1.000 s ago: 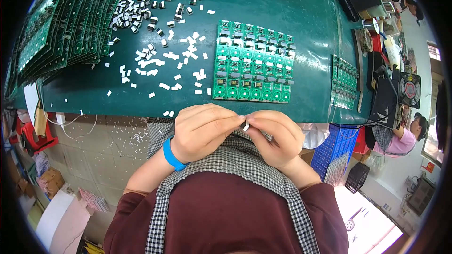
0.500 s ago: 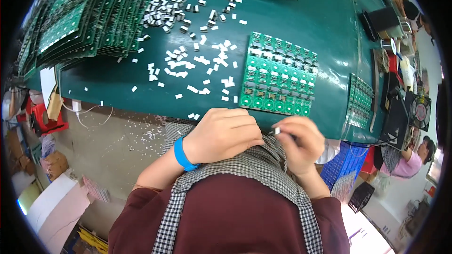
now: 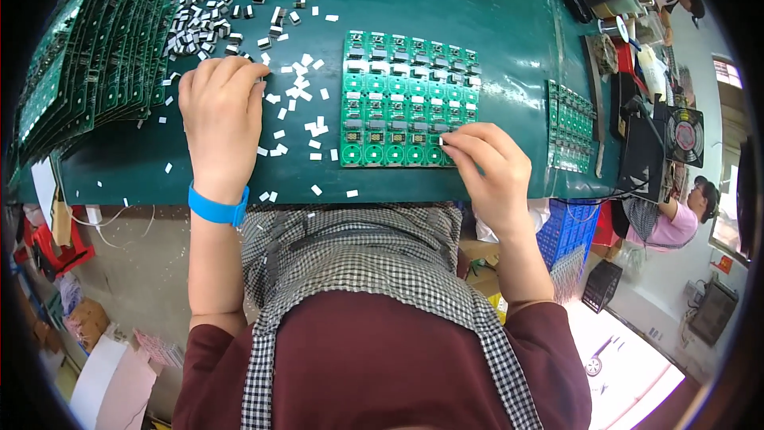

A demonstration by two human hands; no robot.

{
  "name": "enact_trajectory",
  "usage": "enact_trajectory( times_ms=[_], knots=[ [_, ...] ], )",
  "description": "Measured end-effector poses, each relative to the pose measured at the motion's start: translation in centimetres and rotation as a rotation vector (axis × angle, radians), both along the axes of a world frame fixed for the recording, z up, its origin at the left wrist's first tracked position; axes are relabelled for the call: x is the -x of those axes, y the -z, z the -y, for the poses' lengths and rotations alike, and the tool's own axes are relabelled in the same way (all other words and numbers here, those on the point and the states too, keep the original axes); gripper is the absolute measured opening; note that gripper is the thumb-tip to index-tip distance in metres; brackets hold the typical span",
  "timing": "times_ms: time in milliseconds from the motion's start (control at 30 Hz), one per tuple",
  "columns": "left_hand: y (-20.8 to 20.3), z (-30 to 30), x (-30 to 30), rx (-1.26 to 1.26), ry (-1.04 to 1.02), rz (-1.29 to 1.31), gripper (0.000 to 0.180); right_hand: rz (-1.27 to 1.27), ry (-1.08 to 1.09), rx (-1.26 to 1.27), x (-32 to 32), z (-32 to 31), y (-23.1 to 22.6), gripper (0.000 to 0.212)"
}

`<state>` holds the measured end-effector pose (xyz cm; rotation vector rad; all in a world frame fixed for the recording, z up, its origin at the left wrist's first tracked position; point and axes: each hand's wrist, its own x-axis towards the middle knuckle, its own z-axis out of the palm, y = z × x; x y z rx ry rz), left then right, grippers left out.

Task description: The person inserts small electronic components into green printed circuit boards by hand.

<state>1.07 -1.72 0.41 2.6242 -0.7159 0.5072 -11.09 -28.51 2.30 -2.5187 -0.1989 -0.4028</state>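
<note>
My right hand [image 3: 493, 171] pinches a small white-faced component [image 3: 442, 142] between thumb and forefinger. It is at the lower right of a green circuit board panel [image 3: 410, 99], beside a row of small digit displays [image 3: 397, 137] set in the board. My left hand [image 3: 223, 111], wearing a blue wristband, is over the table to the left of the panel, next to the loose white-and-black components [image 3: 195, 24]. Its fingers are curled with the tips close together; what is between them, if anything, is hidden. Small white slips [image 3: 301, 84] lie scattered between this hand and the panel.
Stacked green circuit boards [image 3: 95, 56] stand at the left of the green table [image 3: 286, 179]. Another board panel [image 3: 570, 127] lies to the right, near a black fan [image 3: 684, 137]. A blue crate [image 3: 567, 227] is below the table's right side. Two other people are at the far right.
Both hands were together at the table's front edge. My left hand has moved up and left toward the loose components; my right has brought the small component onto the panel. The view has shifted.
</note>
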Motion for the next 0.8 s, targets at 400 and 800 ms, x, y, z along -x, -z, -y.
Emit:
enact_trajectory(
  times_ms=[400, 800],
  knots=[
    [-0.9, 1.6, 6.0, 0.904, 0.187, -0.877, 0.017, 0.073, -0.084, 0.236, -0.4, -0.3, -0.2, 0.019],
    [-0.9, 3.1, 8.6, 1.211, 0.312, -1.083, 0.02, -0.05, -0.076, -0.152, 0.8, -3.1, -2.3, 0.033]
  ],
)
